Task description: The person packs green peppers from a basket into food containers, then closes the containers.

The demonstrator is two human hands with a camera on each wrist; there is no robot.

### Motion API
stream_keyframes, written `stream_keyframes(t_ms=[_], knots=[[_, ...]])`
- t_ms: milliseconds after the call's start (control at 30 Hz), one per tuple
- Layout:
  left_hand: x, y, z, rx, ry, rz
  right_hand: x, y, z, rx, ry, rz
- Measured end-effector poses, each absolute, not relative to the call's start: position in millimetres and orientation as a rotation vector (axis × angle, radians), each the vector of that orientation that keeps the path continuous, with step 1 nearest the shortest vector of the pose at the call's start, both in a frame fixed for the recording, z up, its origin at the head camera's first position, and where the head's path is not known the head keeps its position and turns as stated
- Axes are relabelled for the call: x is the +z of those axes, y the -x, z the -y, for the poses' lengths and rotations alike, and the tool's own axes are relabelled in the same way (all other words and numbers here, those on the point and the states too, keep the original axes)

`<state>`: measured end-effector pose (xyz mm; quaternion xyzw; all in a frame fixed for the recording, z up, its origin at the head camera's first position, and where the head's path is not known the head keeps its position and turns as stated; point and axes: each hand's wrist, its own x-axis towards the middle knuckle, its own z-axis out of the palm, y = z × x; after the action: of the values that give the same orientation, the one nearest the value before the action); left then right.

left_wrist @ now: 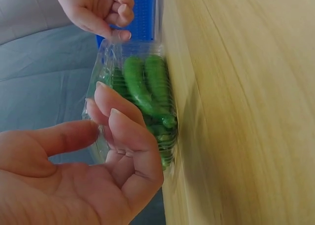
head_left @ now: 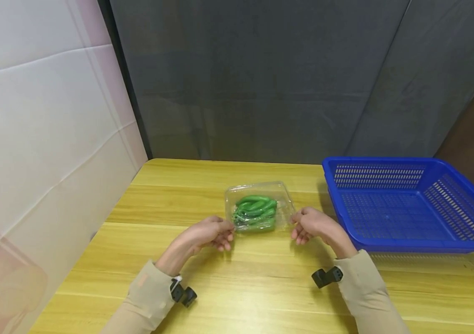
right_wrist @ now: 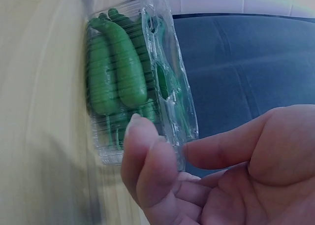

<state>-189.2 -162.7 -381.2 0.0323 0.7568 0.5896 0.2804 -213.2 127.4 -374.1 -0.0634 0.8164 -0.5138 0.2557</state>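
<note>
A clear plastic clamshell box [head_left: 255, 188] with several green peppers [head_left: 255, 208] inside sits on the wooden table, in the middle of the head view. My left hand [head_left: 209, 233] is at its near left corner, where thumb and fingertips pinch the rim. At the near right corner, my right hand [head_left: 313, 223] pinches the rim between thumb and curled fingers. The right wrist view shows the lid edge [right_wrist: 170, 112] lying over the ribbed tray, with peppers [right_wrist: 120, 62] showing through its wall. Fingers of the left hand [left_wrist: 93, 180] cover part of the box in the left wrist view.
A large blue plastic basket [head_left: 387, 244] with slotted walls stands on the right of the table [head_left: 170, 195]. Behind the table hangs a dark grey curtain [head_left: 241, 93], and a white cloth wall [head_left: 53, 116] runs along the left.
</note>
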Motion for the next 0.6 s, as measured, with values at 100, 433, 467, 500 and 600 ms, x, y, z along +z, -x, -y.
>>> stream_keyframes(t_ms=[100,433,467,500,600], knots=[[-380.4,188.9,163.9,1.57,-0.089,-2.029,-372.7,212.5,-128.1,-1.392,0.172,-2.215],[-374.9,186.7,167.5,1.499,-0.091,-2.097,-364.0,208.8,-129.7,-1.353,0.155,-2.302],[-374.3,186.5,167.5,1.491,-0.089,-2.104,-362.7,208.1,-129.7,-1.344,0.157,-2.32],[-373.8,186.4,167.4,1.481,-0.087,-2.112,-361.7,207.6,-129.8,-1.333,0.169,-2.335],[-372.3,186.0,166.8,1.451,-0.079,-2.144,-357.0,205.6,-130.2,-1.294,0.203,-2.385]])
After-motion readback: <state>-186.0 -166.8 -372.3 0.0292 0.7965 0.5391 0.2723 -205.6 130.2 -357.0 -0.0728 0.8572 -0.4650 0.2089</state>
